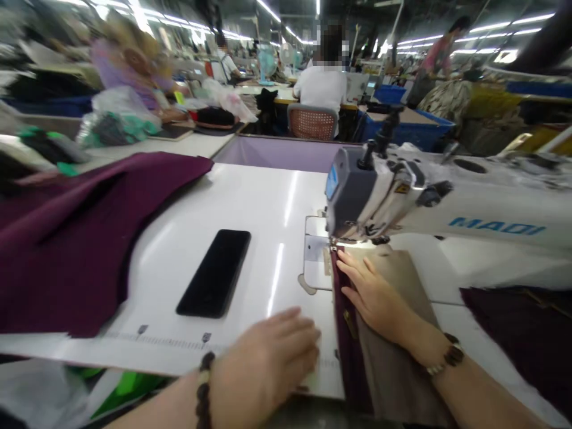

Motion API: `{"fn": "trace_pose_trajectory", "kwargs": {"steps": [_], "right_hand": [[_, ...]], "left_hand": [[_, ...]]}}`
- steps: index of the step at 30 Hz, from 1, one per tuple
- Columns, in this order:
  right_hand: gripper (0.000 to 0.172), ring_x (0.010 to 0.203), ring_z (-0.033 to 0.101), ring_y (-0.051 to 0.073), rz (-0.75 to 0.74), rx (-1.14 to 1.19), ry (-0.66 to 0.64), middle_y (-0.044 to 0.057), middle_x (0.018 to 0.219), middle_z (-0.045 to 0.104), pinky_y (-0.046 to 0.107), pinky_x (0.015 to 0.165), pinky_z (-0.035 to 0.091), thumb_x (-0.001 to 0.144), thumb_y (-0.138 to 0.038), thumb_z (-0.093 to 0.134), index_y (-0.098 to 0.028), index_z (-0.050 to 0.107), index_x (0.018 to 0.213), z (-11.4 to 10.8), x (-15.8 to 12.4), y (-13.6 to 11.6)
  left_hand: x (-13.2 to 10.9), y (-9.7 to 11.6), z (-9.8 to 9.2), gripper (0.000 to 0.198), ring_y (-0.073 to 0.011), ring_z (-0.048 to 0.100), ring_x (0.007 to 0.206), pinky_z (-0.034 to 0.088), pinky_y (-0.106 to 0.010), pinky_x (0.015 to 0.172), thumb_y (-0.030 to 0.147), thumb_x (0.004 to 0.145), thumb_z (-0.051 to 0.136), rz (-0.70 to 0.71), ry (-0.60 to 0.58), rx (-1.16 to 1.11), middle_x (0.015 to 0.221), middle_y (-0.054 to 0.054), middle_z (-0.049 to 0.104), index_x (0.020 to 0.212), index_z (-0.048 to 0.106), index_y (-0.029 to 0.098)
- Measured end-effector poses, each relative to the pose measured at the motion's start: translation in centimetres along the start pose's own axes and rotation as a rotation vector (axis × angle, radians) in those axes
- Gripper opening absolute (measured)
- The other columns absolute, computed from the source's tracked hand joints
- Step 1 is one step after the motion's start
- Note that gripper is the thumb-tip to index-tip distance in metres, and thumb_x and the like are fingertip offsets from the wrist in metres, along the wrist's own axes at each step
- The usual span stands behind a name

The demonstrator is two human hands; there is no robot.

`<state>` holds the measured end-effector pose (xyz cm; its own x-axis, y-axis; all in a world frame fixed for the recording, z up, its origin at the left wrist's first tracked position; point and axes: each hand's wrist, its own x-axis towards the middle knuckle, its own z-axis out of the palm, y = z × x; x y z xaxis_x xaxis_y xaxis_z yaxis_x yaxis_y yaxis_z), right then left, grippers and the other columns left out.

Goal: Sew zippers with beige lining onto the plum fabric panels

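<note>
My right hand (pixel 373 295) lies open, palm down, on a beige fabric piece (pixel 400 268) and a dark maroon strip with a zipper (pixel 346 325). Its fingertips rest close to the presser foot of the white sewing machine (pixel 447 202); the strip runs from the foot down past the table's front edge. My left hand (pixel 272 357), blurred, hovers over the front edge, to the left of the strip. Its fingers stretch loosely to the right, with nothing visible in them; the undersides are hidden.
A black phone (pixel 215 274) lies on the white table (pixel 250 196). A large maroon fabric piece (pixel 80 232) covers the left side, and dark fabric (pixel 518 333) lies at the right. Behind the table are a person in white (pixel 320 86), other workers and blue bins (pixel 406 128).
</note>
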<state>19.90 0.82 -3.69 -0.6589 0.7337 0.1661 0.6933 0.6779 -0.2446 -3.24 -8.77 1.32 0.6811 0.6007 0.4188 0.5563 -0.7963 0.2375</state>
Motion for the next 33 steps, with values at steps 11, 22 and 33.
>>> {"fn": "trace_pose_trajectory", "kwargs": {"steps": [11,22,33], "right_hand": [[0.048,0.125,0.032,0.023,-0.164,-0.165,0.179,0.005,0.139,0.031,0.048,0.097,0.035,0.089,-0.036,0.030,-0.020,0.028,0.134,3.1,-0.3,2.3],[0.058,0.128,0.027,0.025,-0.092,-0.141,0.153,0.002,0.140,0.027,0.051,0.099,0.036,0.085,-0.042,0.033,-0.030,0.016,0.139,4.4,-0.8,3.4],[0.058,0.129,0.024,0.024,-0.091,-0.164,0.131,0.000,0.141,0.025,0.050,0.103,0.030,0.084,-0.047,0.030,-0.031,0.017,0.138,5.0,-0.9,4.5]], "left_hand": [[-15.6,-18.7,-15.9,0.066,-0.0323,0.049,0.111,0.039,-0.038,0.094,0.048,0.067,0.059,-1.278,-0.157,0.815,0.119,-0.020,0.052,0.115,0.051,0.003],[-16.8,-19.8,-13.5,0.056,-0.0305,0.040,0.120,0.035,-0.042,0.095,0.041,0.080,0.040,-1.336,-0.293,0.802,0.129,-0.021,0.043,0.121,0.048,0.003],[-16.3,-19.3,-13.3,0.051,-0.0346,0.037,0.121,0.032,-0.049,0.096,0.042,0.078,0.045,-1.348,-0.269,0.749,0.131,-0.020,0.041,0.115,0.055,0.008]]}}
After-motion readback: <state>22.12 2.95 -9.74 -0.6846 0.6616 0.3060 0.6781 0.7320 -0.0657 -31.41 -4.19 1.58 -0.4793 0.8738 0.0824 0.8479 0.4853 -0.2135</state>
